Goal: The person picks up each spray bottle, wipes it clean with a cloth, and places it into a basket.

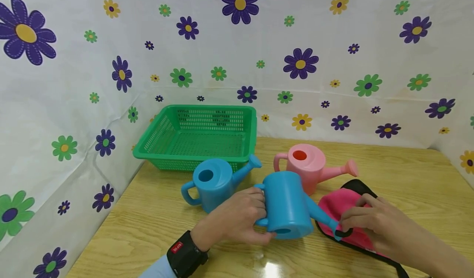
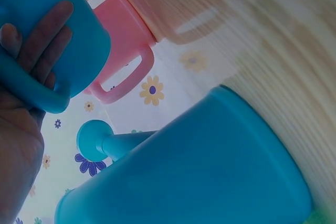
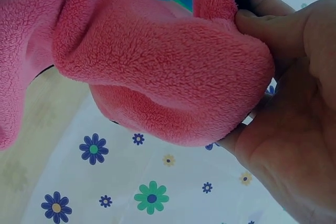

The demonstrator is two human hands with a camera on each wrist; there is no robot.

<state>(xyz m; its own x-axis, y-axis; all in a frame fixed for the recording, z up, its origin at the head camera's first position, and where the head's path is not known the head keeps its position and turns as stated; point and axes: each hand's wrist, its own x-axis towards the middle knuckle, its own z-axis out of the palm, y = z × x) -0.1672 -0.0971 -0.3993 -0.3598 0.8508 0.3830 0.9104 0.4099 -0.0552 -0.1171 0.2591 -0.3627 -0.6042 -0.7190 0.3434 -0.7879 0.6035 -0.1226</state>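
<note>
— So, what were the fingers (image 1: 255, 204) of the left hand (image 1: 237, 220) doing?

— They were curled through the loop handle of a blue plastic watering can (image 1: 286, 206), with the thumb under it, gripping it firmly. That blue plastic watering can was tipped on its side, its filling hole facing the person and its spout pointing right and down towards the cloth. A black wrist strap (image 1: 185, 255) sat on that forearm.

— And the right hand (image 1: 370, 224)?

— Its fingertips (image 1: 348, 224) were pinching the black-edged rim of a fluffy pink fleece cloth (image 1: 338, 206), bunched up right at the spout's sprinkler head. From the wrist view, the pink pile was folded around the rounded blue tip, thumb pressed on the fabric.

— Where did all that sit?

— Just above the pale wooden tabletop (image 1: 407, 175), near its front edge, the cloth trailing onto the wood.

— Anything else about?

— A second blue watering can (image 1: 212, 183) stood upright just left of the held one, and a pink plastic watering can (image 1: 309, 164) stood upright close behind it, spout to the right. Farther back on the left was a green perforated plastic basket (image 1: 196, 136), against a white sheet with printed flowers (image 1: 300, 64).
</note>
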